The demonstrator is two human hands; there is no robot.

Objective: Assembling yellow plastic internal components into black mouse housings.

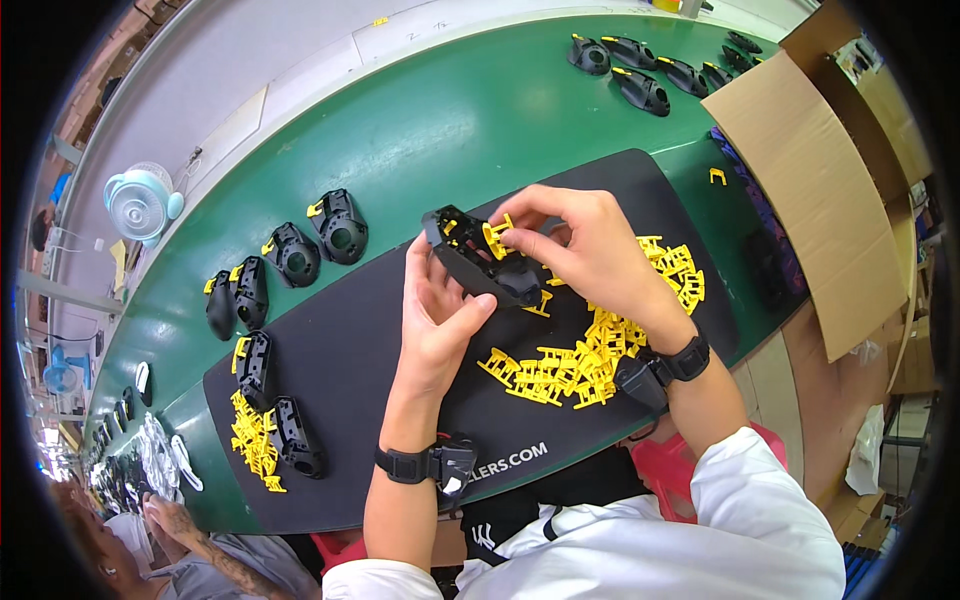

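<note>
Above the dark mat (350, 360), my left hand (437, 330) is closed around a black plastic shell (465, 265), its hollow side facing up and tilted. A small yellow plastic clip (496, 238) is pinched between the thumb and fingers of my right hand (590, 240), at the shell's open inside. More yellow shows inside the shell near its far end. Beneath my right forearm lies a heap of similar yellow clips (570, 370), with a few loose ones by the shell. Whether the pinched clip touches the shell, I cannot tell.
Several black shells with yellow clips stand left on the green table (400, 130), beside a smaller yellow pile (255, 445). Others sit at the far right (640, 90). A cardboard box (810, 190) borders the right. A co-worker's hand (170, 520) is lower left; a fan (143, 203) stands beyond.
</note>
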